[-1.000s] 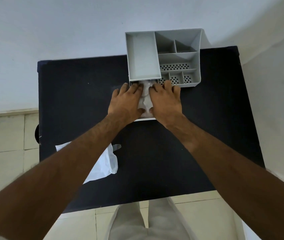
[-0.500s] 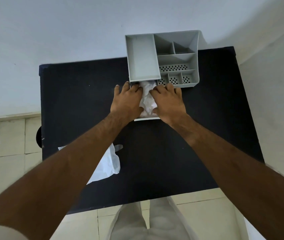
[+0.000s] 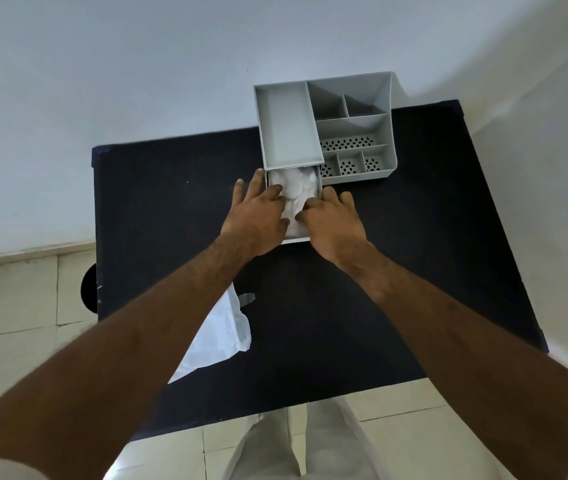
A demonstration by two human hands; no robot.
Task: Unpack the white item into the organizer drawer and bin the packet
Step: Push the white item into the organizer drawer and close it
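A grey desk organizer (image 3: 388,133) stands at the far edge of a black table (image 3: 396,271). Its drawer (image 3: 296,240) is pulled out toward me. The crumpled white item (image 3: 298,188) lies inside the drawer. My left hand (image 3: 258,216) rests flat on the drawer's left side, fingers spread, thumb and forefinger touching the white item. From the right, my right hand (image 3: 334,223) presses its fingertips on the item. The empty white packet (image 3: 220,337) lies on the table near its front left, partly under my left forearm.
The organizer has several open compartments, some with perforated floors (image 3: 346,144). A white wall rises behind the table. Tiled floor (image 3: 9,306) shows left and in front. A dark round object (image 3: 89,291) sits at the table's left edge. My trousers are visible below.
Both hands have spread apart slightly, uncovering more of the white item in the drawer. The view has shifted a little; the packet has not moved.
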